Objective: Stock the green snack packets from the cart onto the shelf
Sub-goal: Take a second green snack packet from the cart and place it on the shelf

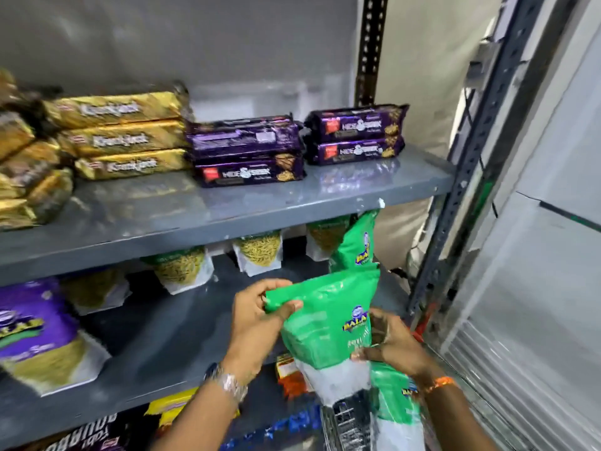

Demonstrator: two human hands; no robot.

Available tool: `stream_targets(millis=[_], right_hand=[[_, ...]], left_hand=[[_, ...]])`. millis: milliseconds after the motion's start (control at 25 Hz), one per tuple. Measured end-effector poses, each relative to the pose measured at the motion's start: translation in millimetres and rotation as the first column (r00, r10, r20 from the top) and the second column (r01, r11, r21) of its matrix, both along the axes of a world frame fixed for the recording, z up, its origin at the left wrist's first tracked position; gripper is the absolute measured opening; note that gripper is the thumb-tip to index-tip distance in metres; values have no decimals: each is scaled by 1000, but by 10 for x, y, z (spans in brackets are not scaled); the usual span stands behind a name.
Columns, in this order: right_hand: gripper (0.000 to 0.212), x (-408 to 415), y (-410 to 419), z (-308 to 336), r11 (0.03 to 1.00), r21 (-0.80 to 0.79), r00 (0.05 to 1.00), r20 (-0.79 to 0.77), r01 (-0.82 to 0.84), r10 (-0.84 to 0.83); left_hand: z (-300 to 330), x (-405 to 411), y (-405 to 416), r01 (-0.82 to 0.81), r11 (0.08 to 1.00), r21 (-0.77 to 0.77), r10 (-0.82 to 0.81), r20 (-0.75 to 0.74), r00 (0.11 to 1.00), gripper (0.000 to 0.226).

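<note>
I hold a green snack packet point(320, 323) in both hands in front of the middle shelf point(156, 340). My left hand point(260, 317) pinches its top left corner. My right hand point(390, 346) grips its lower right side. A second green packet point(356, 245) stands upright at the right end of the middle shelf, just behind the held one. Another green packet point(395, 402) lies below my right hand, over the wire cart point(344, 424) at the bottom edge.
Several green-and-white sev packets point(185, 268) line the back of the middle shelf, with a purple packet point(39, 330) at the left. The upper shelf point(208, 209) holds gold and purple biscuit packs. A slotted metal upright point(461, 164) rises on the right.
</note>
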State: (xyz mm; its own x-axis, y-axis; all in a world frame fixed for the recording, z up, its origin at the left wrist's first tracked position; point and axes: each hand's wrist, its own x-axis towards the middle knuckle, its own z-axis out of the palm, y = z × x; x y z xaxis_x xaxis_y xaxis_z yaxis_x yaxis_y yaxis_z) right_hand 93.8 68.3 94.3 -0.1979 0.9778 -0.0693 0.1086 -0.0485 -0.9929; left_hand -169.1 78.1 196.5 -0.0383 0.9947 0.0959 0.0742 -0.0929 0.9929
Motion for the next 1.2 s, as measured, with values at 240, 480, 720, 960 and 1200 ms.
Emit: stream_targets(millis=[240,480,720,960,1200], right_hand=[[61,-873,609,294,995,100,998,68,8,-15],[66,-1296,1029,328,990,121,997,27,68,-71],[65,-1327,1122,198,993,64,995,29,96,-98],[87,-1166,1054,76,996,-85,994,109,-24,33],[79,-1253,934,-32,998,-49,993,117,-29,34]], left_hand=[[311,-517,489,-151,985,-89,171,319,932,26],[238,-790,933,-270,952,-141,301,296,907,52],[120,-803,1157,-245,963,-108,267,297,917,41],[-269,-798,826,-65,966,-251,148,329,933,44],[-823,-472,464,84,858,-506,135,382,914,43]])
